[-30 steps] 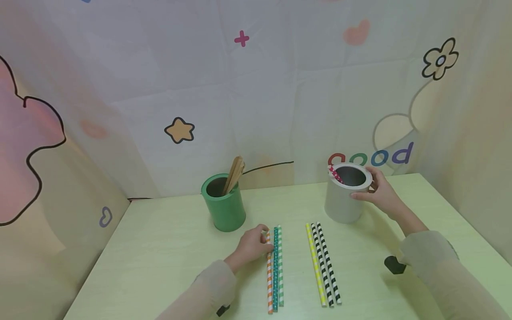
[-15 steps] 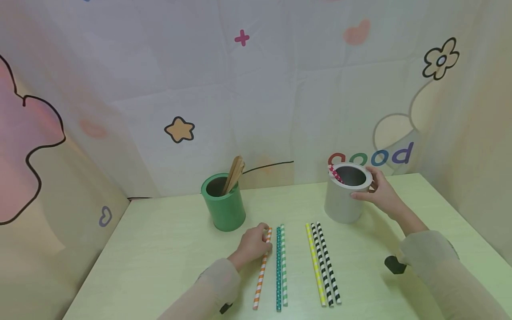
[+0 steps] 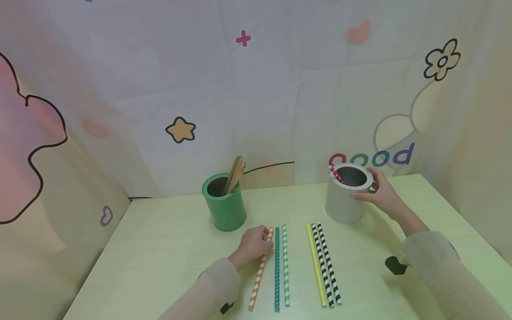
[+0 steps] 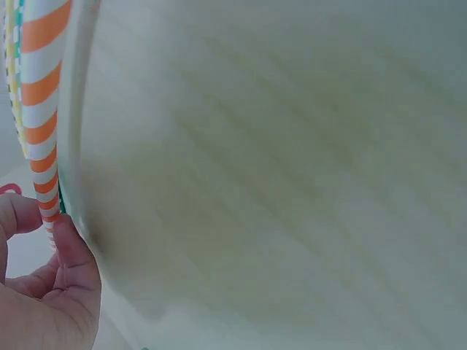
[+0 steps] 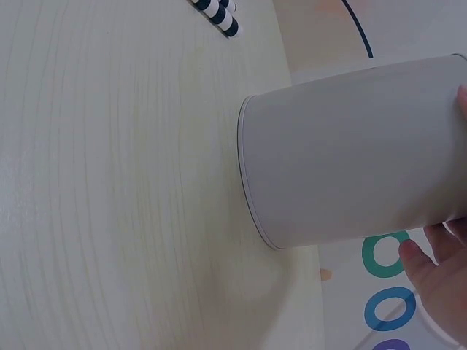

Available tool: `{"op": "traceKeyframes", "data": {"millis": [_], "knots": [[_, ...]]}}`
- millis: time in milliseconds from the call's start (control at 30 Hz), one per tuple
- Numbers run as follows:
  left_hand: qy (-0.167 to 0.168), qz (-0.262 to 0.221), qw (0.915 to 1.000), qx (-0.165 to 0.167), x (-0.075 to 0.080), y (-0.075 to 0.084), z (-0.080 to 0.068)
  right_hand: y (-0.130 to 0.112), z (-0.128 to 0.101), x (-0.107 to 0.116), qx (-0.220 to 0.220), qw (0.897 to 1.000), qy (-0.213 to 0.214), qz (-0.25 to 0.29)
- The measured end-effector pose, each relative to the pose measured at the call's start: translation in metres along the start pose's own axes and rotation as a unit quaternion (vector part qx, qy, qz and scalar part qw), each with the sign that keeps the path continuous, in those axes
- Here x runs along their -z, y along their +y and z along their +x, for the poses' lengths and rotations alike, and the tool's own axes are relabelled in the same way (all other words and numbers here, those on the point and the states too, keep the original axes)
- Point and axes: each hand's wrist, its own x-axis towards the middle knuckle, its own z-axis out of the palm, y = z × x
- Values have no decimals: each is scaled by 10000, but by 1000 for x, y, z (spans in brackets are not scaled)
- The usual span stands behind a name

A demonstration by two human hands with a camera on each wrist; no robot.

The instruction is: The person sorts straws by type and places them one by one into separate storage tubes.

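Left hand (image 3: 253, 243) pinched far tip of orange straw (image 3: 259, 271), which lay slanted on table (image 3: 160, 249) beside teal straw (image 3: 277, 266). Right hand (image 3: 378, 192) gripped rim of grey cup (image 3: 343, 202). Advice: lift tip cleanly, avoid nudging neighbours, keep cup steady.

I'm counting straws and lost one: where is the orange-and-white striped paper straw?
In the head view the orange-and-white striped paper straw lies slanted on the table, left of the teal dotted straw, its far end pinched by the left hand, before the green cylindrical cup.
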Motion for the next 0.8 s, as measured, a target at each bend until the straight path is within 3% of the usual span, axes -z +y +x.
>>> {"op": "traceKeyframes", "data": {"millis": [300,600,800], "knots": [[-8,-236,9997,4,10,6,-2,2,1,0,-15,10000,-17,64],[156,-375,9990,-202,20,8,-4,2,1,1,4,10000,-2,93],[187,-524,9984,-115,23,8,-3,2,1,0,43,9999,15,108]]}}
